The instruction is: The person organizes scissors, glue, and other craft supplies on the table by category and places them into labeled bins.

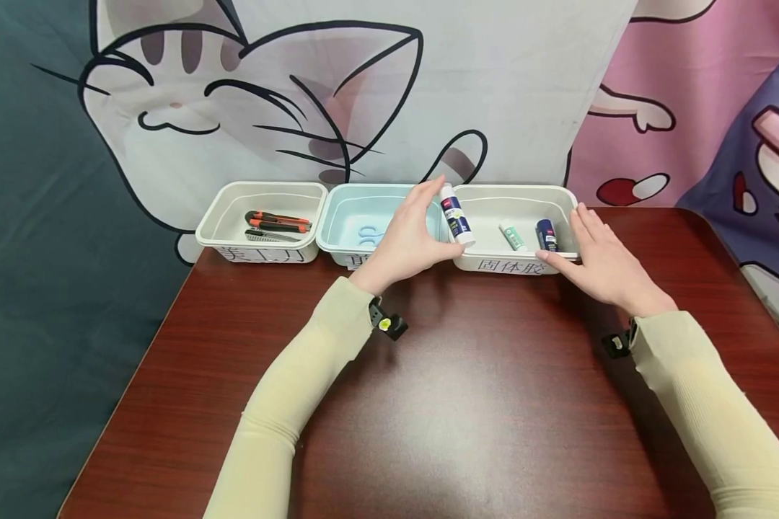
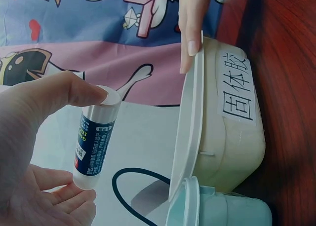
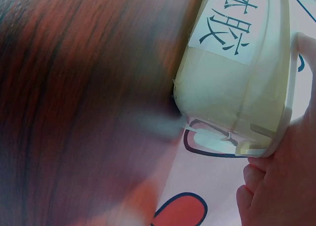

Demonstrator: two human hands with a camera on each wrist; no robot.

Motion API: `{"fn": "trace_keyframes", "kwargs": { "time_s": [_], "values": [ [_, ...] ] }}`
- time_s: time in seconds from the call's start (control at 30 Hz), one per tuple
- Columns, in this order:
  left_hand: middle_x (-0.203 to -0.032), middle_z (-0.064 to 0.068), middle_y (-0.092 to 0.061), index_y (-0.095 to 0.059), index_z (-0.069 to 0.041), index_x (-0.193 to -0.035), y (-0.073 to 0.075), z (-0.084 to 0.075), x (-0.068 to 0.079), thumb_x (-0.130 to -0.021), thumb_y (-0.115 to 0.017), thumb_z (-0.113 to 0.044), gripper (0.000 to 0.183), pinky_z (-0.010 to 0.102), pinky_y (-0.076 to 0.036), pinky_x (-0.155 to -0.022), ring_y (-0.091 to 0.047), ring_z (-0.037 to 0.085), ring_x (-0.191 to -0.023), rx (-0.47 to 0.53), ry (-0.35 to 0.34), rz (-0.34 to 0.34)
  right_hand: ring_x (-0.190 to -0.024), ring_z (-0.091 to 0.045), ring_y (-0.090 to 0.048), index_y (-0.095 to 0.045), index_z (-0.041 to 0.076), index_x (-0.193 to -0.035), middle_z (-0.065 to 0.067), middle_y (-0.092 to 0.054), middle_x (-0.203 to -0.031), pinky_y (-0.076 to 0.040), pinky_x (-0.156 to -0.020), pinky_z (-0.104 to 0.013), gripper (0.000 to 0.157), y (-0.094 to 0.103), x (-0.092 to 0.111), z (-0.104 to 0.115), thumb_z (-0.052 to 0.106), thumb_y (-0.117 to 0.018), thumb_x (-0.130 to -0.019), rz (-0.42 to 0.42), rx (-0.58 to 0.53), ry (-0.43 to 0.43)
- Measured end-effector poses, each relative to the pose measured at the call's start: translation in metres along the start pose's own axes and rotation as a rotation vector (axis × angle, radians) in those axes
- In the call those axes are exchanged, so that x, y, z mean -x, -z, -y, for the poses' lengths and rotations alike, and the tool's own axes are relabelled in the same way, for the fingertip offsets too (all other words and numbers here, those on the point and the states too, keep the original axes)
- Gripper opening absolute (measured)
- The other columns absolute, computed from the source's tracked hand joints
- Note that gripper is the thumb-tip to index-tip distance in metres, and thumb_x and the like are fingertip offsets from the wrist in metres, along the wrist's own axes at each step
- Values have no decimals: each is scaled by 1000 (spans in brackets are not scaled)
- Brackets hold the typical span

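My left hand pinches a glue stick by its two ends, thumb on one and fingertips at the other. The stick has a white cap and a dark blue label; it tilts above the left end of a white bin. In that bin lie a small green-and-white tube and a dark blue stick. At the bin's right front corner my right hand touches the rim, fingers straight along the side and thumb at the front. The right wrist view shows only part of this hand, beside the rim.
To the left stand a light blue bin with blue-handled scissors and a white bin with several utility knives. All three bins bear front labels, along the back of the brown table. A printed cloth hangs behind.
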State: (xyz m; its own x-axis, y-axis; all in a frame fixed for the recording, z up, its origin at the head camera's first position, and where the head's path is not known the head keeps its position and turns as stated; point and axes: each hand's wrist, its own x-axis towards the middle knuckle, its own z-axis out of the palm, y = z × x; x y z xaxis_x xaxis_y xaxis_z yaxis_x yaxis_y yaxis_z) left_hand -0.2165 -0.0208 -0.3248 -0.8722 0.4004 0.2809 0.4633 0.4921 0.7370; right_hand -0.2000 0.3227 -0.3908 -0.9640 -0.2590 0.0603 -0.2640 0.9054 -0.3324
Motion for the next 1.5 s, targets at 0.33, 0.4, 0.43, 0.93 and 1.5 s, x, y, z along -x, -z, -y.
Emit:
{"fn": "trace_keyframes", "kwargs": {
  "time_s": [0.33,0.4,0.43,0.93,1.5],
  "values": [
    [-156,8,-37,-31,-4,-159,-3,4,-10,-74,-88,-22,104,22,-27,-111,-37,16,-139,-9,-6,43,-152,-40,2,-10,-9,-158,-23,3,-167,1,-121,-48,99,0,1,0,60,-50,-100,-4,-4,-2],
    [-157,7,-37,-31,-4,-159,-5,5,-15,-74,-88,-23,104,22,-27,-111,-37,16,-139,-19,-9,61,-152,-40,2,-9,-9,-158,-22,3,-167,0,-121,-48,99,1,1,0,60,-50,-100,-3,-3,-2],
    [-157,7,-37,-30,-4,-159,-5,5,-18,-74,-87,-23,104,22,-27,-111,-37,16,-139,-23,-13,69,-152,-40,2,-9,-9,-158,-22,3,-167,0,-121,-48,99,1,1,1,60,-50,-100,-2,-3,-3],
    [-159,7,-34,-28,-6,-160,-14,5,-68,-77,-84,-22,102,17,-28,-107,-38,16,-138,-139,-43,171,-152,-39,3,-11,-9,-158,-22,3,-167,0,-121,-48,99,1,0,2,61,-50,-100,10,3,-11],
    [-169,13,-7,-7,2,-161,-42,15,-88,-81,-80,-20,111,13,-6,-112,-7,15,-153,-274,-11,321,-153,-37,3,-11,-8,-159,-20,3,-167,0,-122,-48,99,1,1,1,61,-50,-100,3,-2,-12]
  ]
}}
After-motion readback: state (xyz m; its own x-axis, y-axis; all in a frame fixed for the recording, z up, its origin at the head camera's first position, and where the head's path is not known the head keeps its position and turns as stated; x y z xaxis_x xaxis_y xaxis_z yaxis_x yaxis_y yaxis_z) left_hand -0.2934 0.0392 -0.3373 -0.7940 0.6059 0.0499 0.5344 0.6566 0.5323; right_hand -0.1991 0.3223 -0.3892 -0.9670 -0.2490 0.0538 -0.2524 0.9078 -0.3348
